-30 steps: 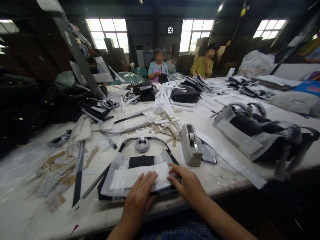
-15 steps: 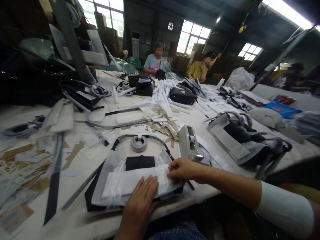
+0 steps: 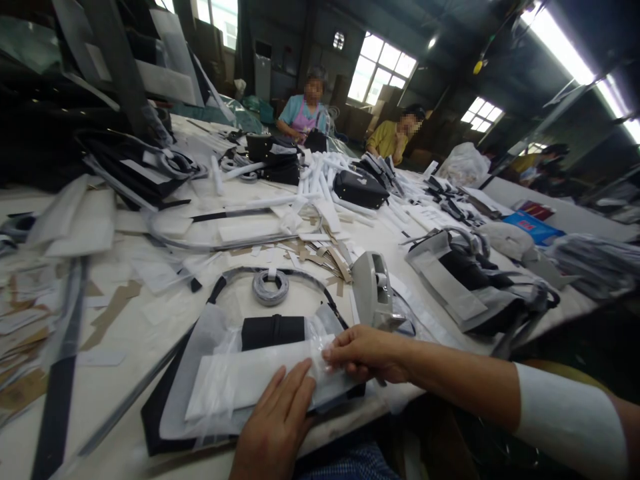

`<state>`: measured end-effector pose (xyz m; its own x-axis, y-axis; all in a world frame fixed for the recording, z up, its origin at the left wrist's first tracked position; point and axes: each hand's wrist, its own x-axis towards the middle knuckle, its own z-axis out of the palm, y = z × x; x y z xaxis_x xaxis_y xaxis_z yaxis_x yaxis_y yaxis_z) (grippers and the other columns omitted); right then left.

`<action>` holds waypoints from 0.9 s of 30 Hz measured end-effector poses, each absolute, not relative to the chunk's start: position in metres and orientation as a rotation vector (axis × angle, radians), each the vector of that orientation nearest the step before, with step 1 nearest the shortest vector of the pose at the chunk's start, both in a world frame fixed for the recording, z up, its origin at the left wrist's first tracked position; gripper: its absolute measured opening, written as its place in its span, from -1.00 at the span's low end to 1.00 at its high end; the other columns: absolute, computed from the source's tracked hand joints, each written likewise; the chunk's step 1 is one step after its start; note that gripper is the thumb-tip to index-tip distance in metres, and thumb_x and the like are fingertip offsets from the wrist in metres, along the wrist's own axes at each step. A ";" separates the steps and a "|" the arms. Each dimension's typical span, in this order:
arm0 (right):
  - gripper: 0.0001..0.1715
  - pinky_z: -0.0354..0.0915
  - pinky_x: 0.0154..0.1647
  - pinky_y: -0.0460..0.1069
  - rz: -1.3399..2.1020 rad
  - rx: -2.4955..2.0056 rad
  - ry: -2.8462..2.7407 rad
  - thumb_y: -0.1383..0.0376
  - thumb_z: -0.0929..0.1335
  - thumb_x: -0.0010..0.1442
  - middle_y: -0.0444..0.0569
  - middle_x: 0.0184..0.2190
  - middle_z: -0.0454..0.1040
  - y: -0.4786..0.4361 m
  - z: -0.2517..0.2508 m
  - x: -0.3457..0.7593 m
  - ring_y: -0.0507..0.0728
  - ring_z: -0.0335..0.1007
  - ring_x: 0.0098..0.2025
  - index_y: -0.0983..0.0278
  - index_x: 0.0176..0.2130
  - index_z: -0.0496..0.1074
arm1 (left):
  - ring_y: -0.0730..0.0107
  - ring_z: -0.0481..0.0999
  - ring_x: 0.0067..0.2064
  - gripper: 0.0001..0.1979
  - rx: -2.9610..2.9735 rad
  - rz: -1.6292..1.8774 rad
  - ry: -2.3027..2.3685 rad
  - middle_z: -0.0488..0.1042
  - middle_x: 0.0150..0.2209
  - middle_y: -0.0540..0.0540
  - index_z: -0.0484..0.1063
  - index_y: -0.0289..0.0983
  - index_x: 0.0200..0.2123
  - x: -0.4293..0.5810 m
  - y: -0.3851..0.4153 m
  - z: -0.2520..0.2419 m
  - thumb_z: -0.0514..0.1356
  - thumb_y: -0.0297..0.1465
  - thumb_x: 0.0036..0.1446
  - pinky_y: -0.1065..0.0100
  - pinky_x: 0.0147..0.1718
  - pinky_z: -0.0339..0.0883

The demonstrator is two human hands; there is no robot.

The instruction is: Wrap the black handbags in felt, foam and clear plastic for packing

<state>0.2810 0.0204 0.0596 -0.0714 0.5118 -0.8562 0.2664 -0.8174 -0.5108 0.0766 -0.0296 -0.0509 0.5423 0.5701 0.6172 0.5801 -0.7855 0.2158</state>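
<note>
A black handbag point(image 3: 159, 407) lies flat in front of me, partly covered by white wrapping sheets. Across its front is a folded white foam sheet point(image 3: 240, 377), crossed by clear strips. My left hand point(image 3: 283, 410) rests on the lower part of this sheet with its fingers stretched out. At the sheet's right end, my right hand point(image 3: 367, 350) is closed in a pinch on a shiny strip of clear tape point(image 3: 320, 333). The bag's wrapped handle point(image 3: 280, 272) arches away behind it, with a coiled strap point(image 3: 270, 287) inside the arch.
A grey tape dispenser point(image 3: 369, 283) stands just beyond my right hand. Another wrapped bag point(image 3: 460, 280) lies to the right. Paper scraps point(image 3: 30, 333) cover the left side, and black bags point(image 3: 360, 188) and white rolls lie further back. Two people sit across the table.
The view has shifted, so the bag sits slightly lower and further left. My right hand still pinches at the sheet's right end, and my left hand stays on the sheet.
</note>
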 end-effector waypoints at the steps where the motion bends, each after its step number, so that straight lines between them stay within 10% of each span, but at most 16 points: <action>1: -0.73 -0.09 -0.75 -0.25 1.988 -2.007 -0.839 0.26 0.49 0.10 -0.22 -0.70 0.27 0.020 0.057 0.281 -0.15 -0.01 -0.71 0.37 -0.50 0.45 | 0.19 0.54 0.06 -0.69 -2.742 -1.081 -1.022 0.52 0.07 -0.21 0.41 -0.34 0.01 0.077 -0.029 -0.050 -0.05 -0.39 0.38 0.17 0.00 0.51; 11: -0.80 -0.17 -0.76 -0.27 2.121 -1.774 -0.665 0.29 0.48 0.06 -0.13 -0.50 0.45 0.020 0.046 0.287 -0.19 -0.02 -0.70 0.37 -0.45 0.45 | 0.31 0.55 0.04 -0.70 -2.778 -1.012 -0.926 0.56 0.02 -0.15 0.45 -0.33 -0.01 0.074 -0.026 -0.053 -0.03 -0.39 0.37 0.31 0.07 0.45; 27: -0.54 -0.25 -0.67 -0.14 1.788 -1.650 -0.817 0.03 0.49 0.08 -0.28 -0.76 0.12 -0.008 0.033 0.289 -0.12 -0.15 -0.69 0.41 -0.29 0.58 | 0.27 0.54 0.06 -0.70 -2.869 -0.893 -0.960 0.53 0.07 -0.13 0.42 -0.30 0.03 0.073 -0.027 -0.052 -0.02 -0.38 0.37 0.21 0.04 0.48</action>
<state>0.2886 -0.0084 0.0325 -0.0792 0.7555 -0.6504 -0.0026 -0.6526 -0.7577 0.0728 -0.0269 -0.0521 0.6545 0.5574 0.5109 0.5498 -0.8147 0.1845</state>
